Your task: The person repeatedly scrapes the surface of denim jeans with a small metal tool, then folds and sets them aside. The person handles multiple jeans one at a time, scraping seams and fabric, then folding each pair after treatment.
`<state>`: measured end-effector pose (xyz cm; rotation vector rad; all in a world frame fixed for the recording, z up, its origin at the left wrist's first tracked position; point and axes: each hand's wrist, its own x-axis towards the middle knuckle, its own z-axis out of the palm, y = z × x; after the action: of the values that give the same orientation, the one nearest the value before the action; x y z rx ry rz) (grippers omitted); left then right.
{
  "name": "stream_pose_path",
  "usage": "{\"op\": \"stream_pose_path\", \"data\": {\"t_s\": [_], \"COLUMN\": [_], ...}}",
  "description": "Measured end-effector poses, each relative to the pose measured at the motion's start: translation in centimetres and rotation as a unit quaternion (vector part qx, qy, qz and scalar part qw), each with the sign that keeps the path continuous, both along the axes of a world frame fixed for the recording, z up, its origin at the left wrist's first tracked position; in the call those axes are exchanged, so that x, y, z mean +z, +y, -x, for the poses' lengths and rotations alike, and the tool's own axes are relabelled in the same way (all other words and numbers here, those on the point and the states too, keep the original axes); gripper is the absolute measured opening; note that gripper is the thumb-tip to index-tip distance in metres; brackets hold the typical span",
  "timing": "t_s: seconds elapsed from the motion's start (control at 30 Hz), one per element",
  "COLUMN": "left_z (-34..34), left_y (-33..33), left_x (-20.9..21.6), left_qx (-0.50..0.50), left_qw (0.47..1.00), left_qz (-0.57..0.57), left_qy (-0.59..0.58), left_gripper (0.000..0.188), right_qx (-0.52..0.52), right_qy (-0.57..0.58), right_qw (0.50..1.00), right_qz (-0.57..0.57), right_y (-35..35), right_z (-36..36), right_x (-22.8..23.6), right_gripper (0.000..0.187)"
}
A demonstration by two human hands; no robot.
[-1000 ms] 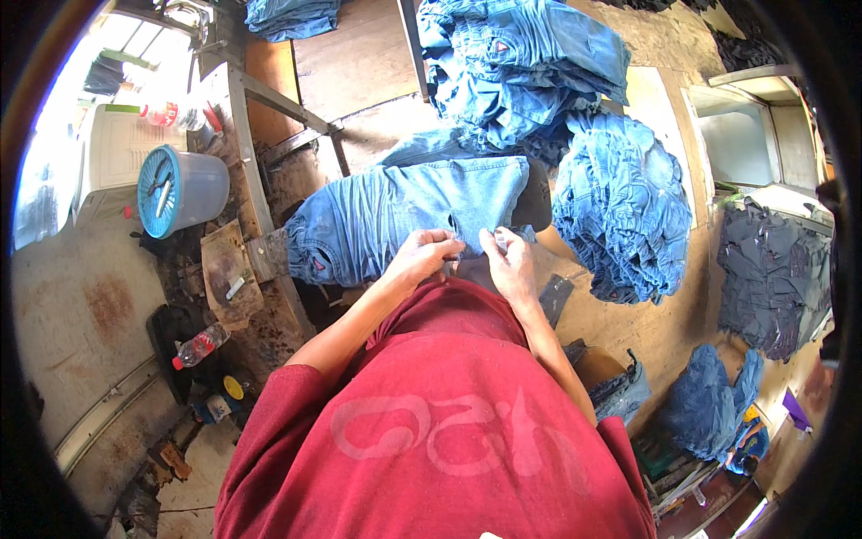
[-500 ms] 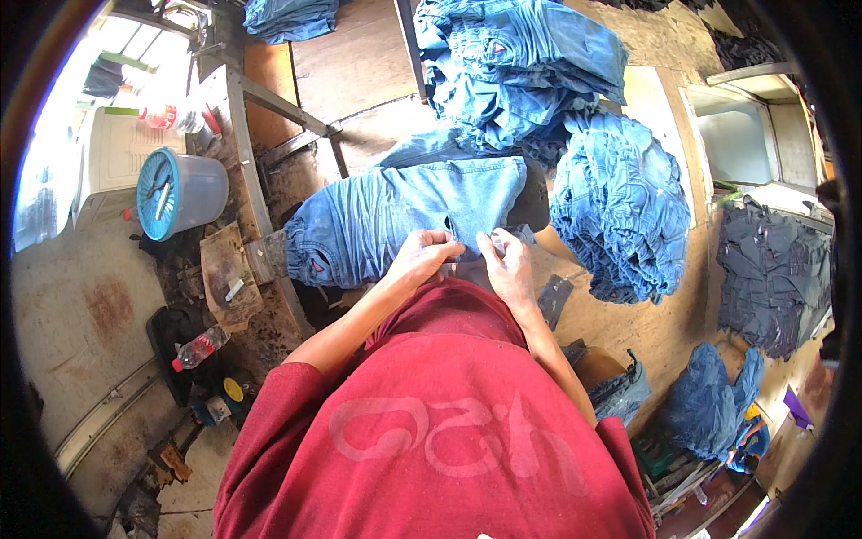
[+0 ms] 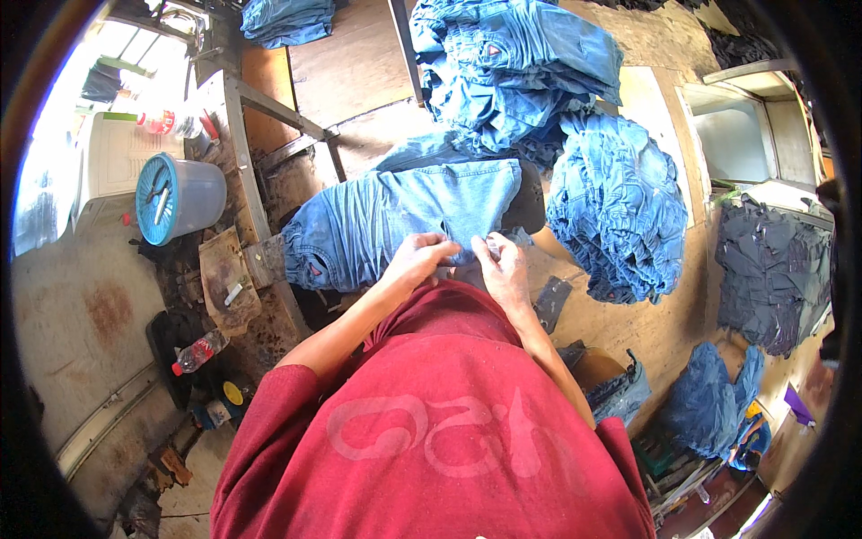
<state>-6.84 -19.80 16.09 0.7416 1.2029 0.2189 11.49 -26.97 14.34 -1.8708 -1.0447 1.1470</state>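
Observation:
A pair of blue jeans (image 3: 395, 211) with an elastic-looking waist is drawn over a narrow dark board (image 3: 526, 211) in front of me. The waist end lies to the left, while the board's dark tip shows past the leg cloth on the right. At the near edge of the cloth, my left hand (image 3: 422, 260) is closed, thumb and fingers pinching the denim. Just right of it, my right hand (image 3: 505, 269) also pinches at the edge. The exact bit of cloth between the right fingertips is small and partly hidden.
Beyond the board rises a tall pile of jeans (image 3: 516, 81), with another heap (image 3: 620, 211) to its right. Dark folded garments (image 3: 774, 274) lie far right. Leftward stand a metal frame (image 3: 244, 148) and a blue-lidded bucket (image 3: 199, 193); a plastic bottle (image 3: 200, 350) lies below.
Both hands stay at the near edge of the jeans. The dark gap in the cloth beside the left fingertips has narrowed, and the right fingers have shifted slightly left and down.

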Motion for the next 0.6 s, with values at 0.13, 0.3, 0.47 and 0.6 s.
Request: {"op": "stream_pose_path", "data": {"t_s": [0.13,0.3,0.47,0.6], "left_z": [0.0,0.7,0.8,2.5], "left_y": [0.2,0.0,0.8,2.1], "left_x": [-0.5,-0.4,-0.4,0.4], "left_qx": [-0.074,0.035,-0.025,-0.147], "left_qw": [0.996,0.997,0.998,0.988], "left_qz": [-0.035,0.070,0.048,0.045], "left_qy": [0.029,-0.016,-0.035,-0.018], "left_gripper": [0.018,0.021,0.020,0.053], "right_qx": [0.016,0.006,0.002,-0.016], "right_qy": [-0.004,0.001,0.033,-0.008], "right_qw": [1.000,1.000,0.999,0.999], "right_qz": [0.000,-0.002,0.000,-0.029], "right_y": [0.1,0.1,-0.1,-0.5], "right_z": [-0.2,-0.1,-0.4,-1.2], "right_x": [0.4,0.5,-0.5,0.4], "right_gripper": [0.034,0.034,0.038,0.024]}}
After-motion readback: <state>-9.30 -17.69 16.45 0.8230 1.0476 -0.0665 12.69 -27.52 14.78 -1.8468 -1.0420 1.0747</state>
